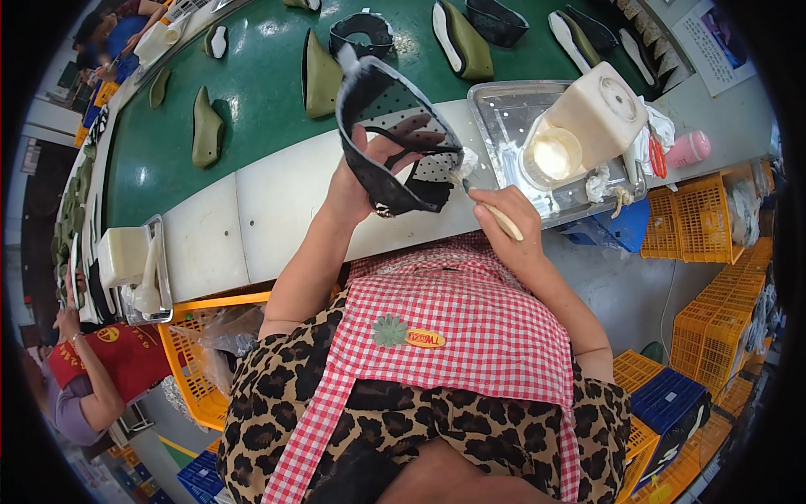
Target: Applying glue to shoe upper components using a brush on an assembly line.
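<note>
The left hand, partly spread, grips a dotted black upper; the right hand is closed around a brush.

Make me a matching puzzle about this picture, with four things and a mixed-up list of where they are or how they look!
Things:
1. brush
2. dotted shoe upper
3. apron
4. tray

Clues:
A. silvery
B. held in the left hand
C. red-and-white checked
D. held in the right hand

Pairs: 1-D, 2-B, 3-C, 4-A
</note>
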Tool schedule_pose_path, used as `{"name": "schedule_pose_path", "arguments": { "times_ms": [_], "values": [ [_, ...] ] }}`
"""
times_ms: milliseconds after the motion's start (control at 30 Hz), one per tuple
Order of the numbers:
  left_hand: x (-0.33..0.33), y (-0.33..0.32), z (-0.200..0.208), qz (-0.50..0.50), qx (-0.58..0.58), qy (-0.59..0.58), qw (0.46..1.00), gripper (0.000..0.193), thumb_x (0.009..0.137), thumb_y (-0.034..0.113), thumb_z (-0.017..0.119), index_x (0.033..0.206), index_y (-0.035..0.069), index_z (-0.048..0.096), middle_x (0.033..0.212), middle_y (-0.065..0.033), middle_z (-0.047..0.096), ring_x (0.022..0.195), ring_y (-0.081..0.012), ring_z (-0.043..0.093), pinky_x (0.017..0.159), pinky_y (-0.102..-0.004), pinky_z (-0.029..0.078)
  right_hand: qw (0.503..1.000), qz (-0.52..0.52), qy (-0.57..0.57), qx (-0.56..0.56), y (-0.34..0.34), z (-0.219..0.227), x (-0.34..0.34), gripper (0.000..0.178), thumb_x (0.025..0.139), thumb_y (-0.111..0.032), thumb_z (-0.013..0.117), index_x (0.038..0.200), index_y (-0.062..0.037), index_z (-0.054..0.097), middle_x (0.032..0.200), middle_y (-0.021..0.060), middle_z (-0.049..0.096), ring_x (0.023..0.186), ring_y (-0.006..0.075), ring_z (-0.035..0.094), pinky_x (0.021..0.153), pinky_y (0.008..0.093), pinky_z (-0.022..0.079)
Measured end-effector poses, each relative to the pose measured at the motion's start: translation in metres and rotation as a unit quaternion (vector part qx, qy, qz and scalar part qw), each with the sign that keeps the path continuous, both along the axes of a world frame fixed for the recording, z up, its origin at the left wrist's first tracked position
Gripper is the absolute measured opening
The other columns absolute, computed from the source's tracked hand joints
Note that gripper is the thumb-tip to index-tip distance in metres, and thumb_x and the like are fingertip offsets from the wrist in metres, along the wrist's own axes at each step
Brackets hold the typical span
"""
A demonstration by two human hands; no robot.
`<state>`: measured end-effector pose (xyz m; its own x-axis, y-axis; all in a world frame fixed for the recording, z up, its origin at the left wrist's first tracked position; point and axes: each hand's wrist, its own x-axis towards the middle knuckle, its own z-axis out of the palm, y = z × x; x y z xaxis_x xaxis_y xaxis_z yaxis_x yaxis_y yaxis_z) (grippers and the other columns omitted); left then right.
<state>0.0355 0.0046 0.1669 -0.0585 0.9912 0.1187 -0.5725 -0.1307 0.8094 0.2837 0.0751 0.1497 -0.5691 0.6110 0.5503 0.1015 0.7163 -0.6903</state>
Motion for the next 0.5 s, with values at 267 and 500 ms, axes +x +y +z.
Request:
{"name": "schedule_pose_path", "arguments": {
  "times_ms": [267,500],
  "values": [
    [0.001,-0.002,-0.011,-0.065,0.074,0.131,0.986,0.055,0.104,0.032,0.046,0.140,-0.009,0.047,0.146,-0.0195,0.050,0.135,-0.0292,0.050,0.114,-0.0404,0.036,0.999,-0.019,0.007,-0.048,-0.001,0.018,-0.004,0.016,0.086,-0.003,0.071,0.101,-0.0008,0.073,0.089,0.0122,0.071,0.077,0.0261,0.065,0.070,0.0346,0.051],
    [-0.019,-0.010,-0.084,-0.071,-0.052,0.073,0.994,0.090,0.092,0.064,0.055,0.150,-0.004,0.037,0.148,-0.0168,0.048,0.135,-0.0257,0.049,0.113,-0.0384,0.040,0.993,0.041,-0.032,-0.109,-0.010,0.006,-0.005,0.015,0.087,-0.005,0.070,0.101,-0.0013,0.074,0.091,0.0126,0.072,0.080,0.0252,0.067,0.072,0.0340,0.052]
  ]
}}
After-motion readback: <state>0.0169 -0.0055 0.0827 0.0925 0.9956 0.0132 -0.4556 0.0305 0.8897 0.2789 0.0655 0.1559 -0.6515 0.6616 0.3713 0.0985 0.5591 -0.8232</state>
